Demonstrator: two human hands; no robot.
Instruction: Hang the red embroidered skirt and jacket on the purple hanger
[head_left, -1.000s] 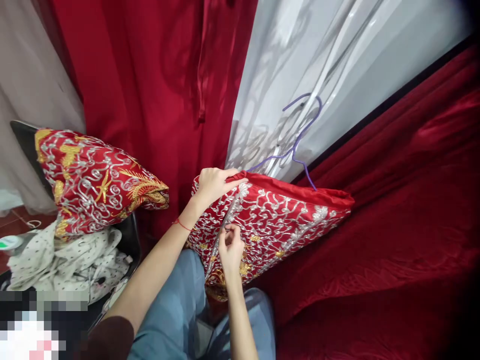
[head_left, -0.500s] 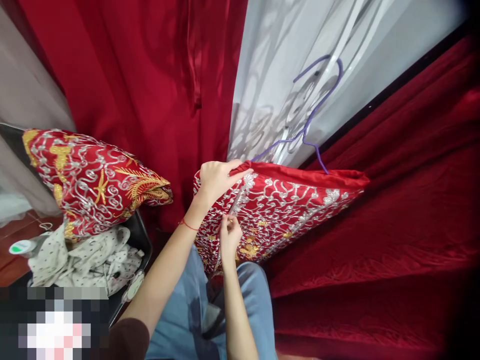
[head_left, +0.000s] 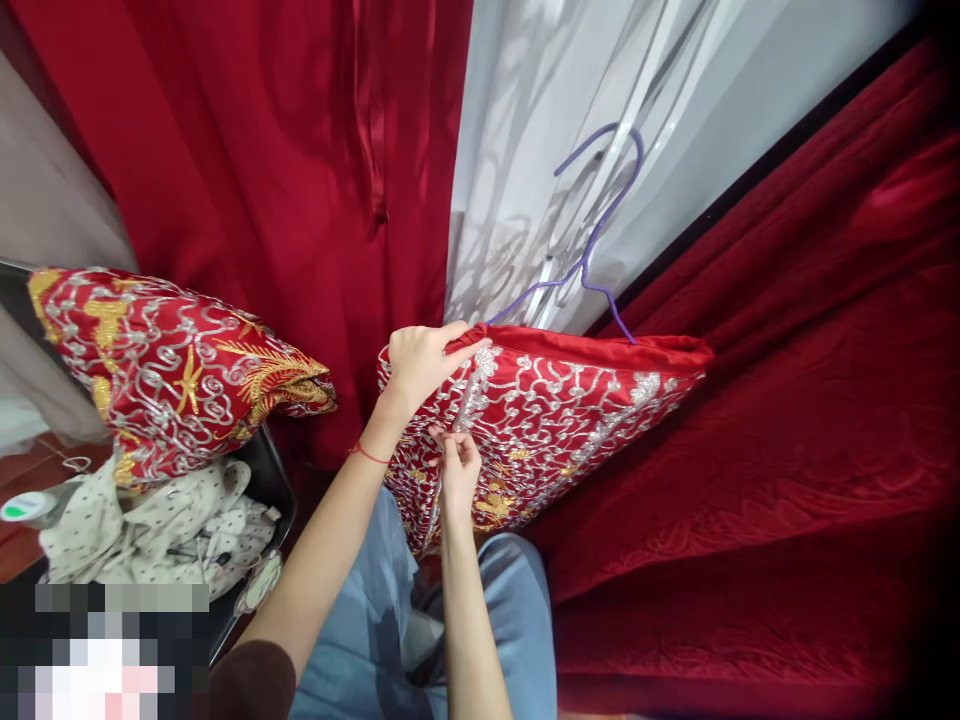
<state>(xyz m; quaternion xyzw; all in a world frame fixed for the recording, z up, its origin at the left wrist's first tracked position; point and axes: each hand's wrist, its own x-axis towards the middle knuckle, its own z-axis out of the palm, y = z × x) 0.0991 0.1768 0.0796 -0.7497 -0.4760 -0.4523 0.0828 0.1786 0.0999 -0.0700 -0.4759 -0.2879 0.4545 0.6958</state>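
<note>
Head view: my left hand [head_left: 424, 360] grips the satin edge of the embroidered red garment [head_left: 570, 410]; my right hand [head_left: 457, 468] pinches its silver seam.

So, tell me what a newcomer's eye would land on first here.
The embroidered red garment in the centre, silver and gold scrollwork, hung on a purple hanger. The left hand grips its top edge while the right hand pinches its front seam. A second embroidered bundle sits at left, before a red curtain.
</note>
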